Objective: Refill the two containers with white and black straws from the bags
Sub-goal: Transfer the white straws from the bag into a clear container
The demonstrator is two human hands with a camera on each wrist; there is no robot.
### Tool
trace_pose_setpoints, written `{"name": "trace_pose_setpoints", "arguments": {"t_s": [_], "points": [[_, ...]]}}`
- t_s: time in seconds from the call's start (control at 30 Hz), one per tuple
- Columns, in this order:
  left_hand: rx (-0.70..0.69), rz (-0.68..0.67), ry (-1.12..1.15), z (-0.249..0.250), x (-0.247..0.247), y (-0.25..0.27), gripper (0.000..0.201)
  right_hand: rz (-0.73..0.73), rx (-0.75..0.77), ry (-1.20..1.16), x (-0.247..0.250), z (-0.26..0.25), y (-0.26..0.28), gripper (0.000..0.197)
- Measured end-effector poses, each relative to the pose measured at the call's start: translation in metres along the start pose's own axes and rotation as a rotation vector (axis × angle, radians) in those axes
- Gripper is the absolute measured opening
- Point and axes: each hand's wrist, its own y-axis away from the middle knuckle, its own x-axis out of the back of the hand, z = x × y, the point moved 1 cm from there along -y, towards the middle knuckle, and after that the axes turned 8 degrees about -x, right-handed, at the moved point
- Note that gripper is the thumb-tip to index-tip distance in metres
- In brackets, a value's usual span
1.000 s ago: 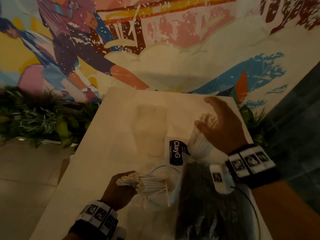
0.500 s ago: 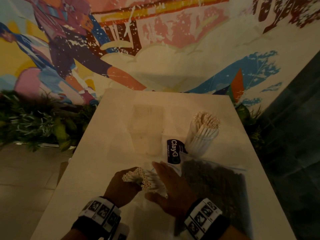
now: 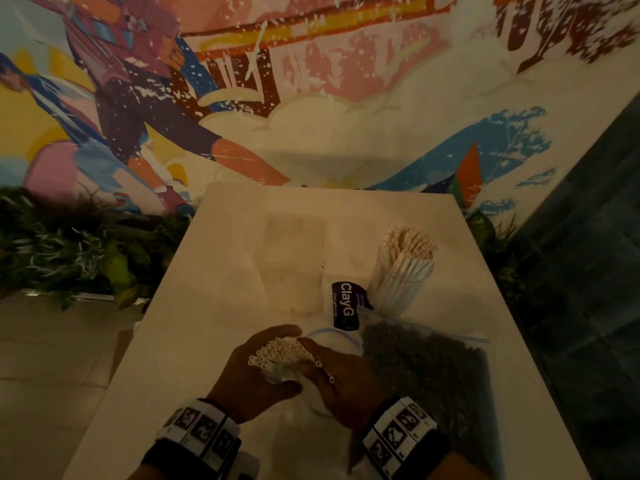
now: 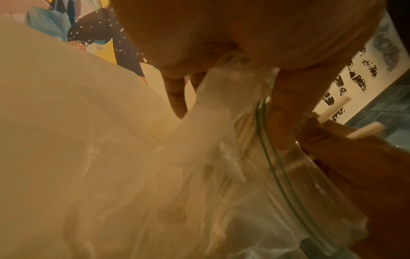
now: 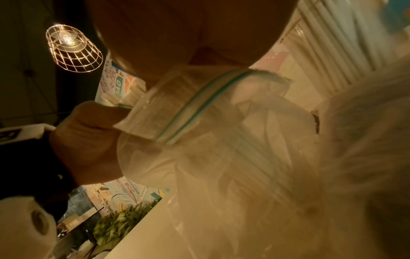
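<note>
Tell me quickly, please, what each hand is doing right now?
Left hand: grips the white straws.
Right hand: fingers curled on the same white straws.

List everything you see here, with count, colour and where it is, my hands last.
table: one, pale, centre
container of white straws: one, clear, far right of the table
empty container: one, clear, far centre
bag of white straws: one, clear, near centre, under both hands
bag of black straws: one, clear, near right
ClayGo label: one, dark, between containers
mural wall: one, multicoloured, behind
plants: green, left of the table
left hand: grips white straw bundle
right hand: on the bundle
</note>
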Motion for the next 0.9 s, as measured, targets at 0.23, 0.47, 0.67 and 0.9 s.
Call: {"name": "trace_pose_setpoints", "arguments": {"t_s": [0.23,0.47,0.67,0.9], "points": [[-0.001,0.068,-0.003,0.005,-0.005,-0.003,0.046,0.103,0.018,-0.011,0.002,-0.001,0.002,0.059],[-0.007,0.086,0.003,0.004,-0.005,-0.004,0.033,0.274,0.056,-0.053,0.002,0.001,-0.003,0.044],[-0.037,0.072,0.049,0.001,-0.008,-0.003,0.025,0.271,-0.004,-0.122,0.008,0.002,-0.004,0.012],[-0.028,0.11,0.195,0.005,-0.008,-0.003,0.019,0.336,-0.123,-0.405,0.019,-0.011,-0.002,0.012]]}}
